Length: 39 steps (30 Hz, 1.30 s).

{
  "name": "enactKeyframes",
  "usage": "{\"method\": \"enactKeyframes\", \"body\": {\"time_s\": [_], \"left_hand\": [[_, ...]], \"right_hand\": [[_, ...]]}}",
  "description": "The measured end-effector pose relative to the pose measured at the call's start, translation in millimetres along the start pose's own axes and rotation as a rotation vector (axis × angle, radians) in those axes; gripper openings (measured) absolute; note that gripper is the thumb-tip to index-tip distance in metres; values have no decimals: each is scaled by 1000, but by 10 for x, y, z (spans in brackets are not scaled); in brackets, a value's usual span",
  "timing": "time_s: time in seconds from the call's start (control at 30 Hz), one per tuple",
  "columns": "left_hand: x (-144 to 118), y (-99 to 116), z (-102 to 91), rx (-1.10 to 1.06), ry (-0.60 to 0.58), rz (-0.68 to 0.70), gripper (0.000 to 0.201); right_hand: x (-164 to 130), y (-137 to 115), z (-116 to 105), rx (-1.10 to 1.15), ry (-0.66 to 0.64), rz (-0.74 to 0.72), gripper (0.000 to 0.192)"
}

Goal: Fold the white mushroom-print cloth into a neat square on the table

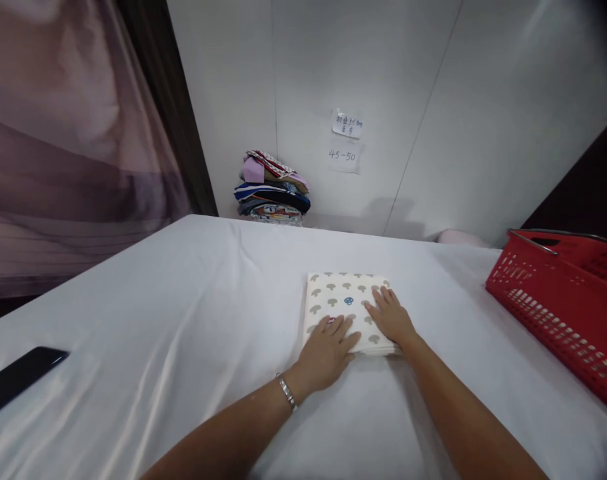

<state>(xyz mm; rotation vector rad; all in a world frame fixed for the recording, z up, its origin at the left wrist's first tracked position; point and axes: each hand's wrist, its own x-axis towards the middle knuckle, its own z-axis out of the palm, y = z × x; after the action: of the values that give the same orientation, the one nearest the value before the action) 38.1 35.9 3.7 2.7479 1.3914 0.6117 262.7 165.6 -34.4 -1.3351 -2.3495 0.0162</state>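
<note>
A folded white cloth point(341, 297) printed with grey mushrooms and one blue one lies on the white-covered table point(183, 320). My left hand point(327, 352) rests flat on its near left corner, fingers spread; a silver bracelet sits on that wrist. My right hand point(391, 315) lies flat on the cloth's near right part, fingers stretched forward. Both palms press down on the fabric and neither hand grips anything.
A red plastic basket point(563, 300) stands at the table's right edge. A stack of folded coloured cloths point(272, 190) sits at the far side against the white wall, under two paper notes point(346, 140). A dark phone point(18, 377) lies at the left edge.
</note>
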Motion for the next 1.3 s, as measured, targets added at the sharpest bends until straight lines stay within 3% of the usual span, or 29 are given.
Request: {"method": "enactKeyframes", "body": {"time_s": [0.13,0.3,0.4,0.53,0.63,0.77,0.83,0.9,0.93,1.0,1.1,1.2,1.3], "left_hand": [[37,-61,-99,-131,79,-67,28],[74,-373,-145,-272,294,-497,37],[84,-571,-113,-462,227,-771,49],[118,-692,-88,-659,165,-921,55],[118,-592,-67,-750,176,-990,53],[6,-192,-10,-1006,145,-932,56],[-78,-13,-6,-1156,-15,-902,68],[-149,41,-33,-1147,-103,-896,62],[-172,12,-53,-1068,-83,-891,53],[-185,-131,-90,-800,67,-873,36],[-121,-416,-90,-481,248,-814,40],[1,-615,-25,-395,241,-711,54],[107,-719,25,-383,187,-646,55]], "right_hand": [[51,14,-33,117,-13,150,35],[-82,189,-194,235,26,369,51],[-280,239,-256,346,85,394,55],[-471,158,-302,381,59,519,65],[-470,160,-371,409,-21,608,73],[-322,433,-525,441,-1,556,80],[-237,582,-617,409,-19,526,79],[-164,619,-707,281,-50,495,74],[-136,572,-746,194,-52,467,71],[-108,336,-794,32,-19,371,62],[-179,-270,-755,66,-25,176,52],[-392,-869,-603,64,-159,81,55],[-627,-1186,-439,15,-278,8,60]]}}
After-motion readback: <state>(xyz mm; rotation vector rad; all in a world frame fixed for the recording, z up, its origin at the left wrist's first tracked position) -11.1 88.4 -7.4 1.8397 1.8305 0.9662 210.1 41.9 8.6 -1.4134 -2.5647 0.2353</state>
